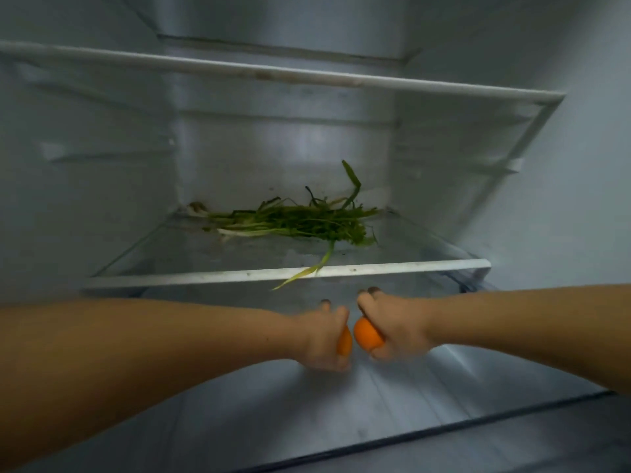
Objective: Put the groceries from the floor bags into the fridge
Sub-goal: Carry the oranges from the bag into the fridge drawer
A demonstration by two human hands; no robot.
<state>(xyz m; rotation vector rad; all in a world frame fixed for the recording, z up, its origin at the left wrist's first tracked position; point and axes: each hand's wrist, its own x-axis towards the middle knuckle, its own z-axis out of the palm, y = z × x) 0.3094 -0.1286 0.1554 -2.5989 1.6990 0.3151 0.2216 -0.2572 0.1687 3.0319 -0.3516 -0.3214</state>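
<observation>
Both my arms reach into the open fridge, below the lower glass shelf (239,276). My left hand (322,339) grips an orange fruit (345,343), mostly hidden by the fingers. My right hand (392,324) grips a second orange fruit (367,334), whose round left side shows. The two fruits sit side by side, almost touching, just above the fridge's bottom surface (392,404). A bunch of green herbs (300,221) lies on the glass shelf toward the back, with one long leaf (307,269) hanging over the shelf's front edge.
An upper shelf (307,76) with a white front rim spans the fridge above. White side walls with moulded shelf rails close in left and right. The dark door seal (444,435) runs along the fridge's front bottom edge.
</observation>
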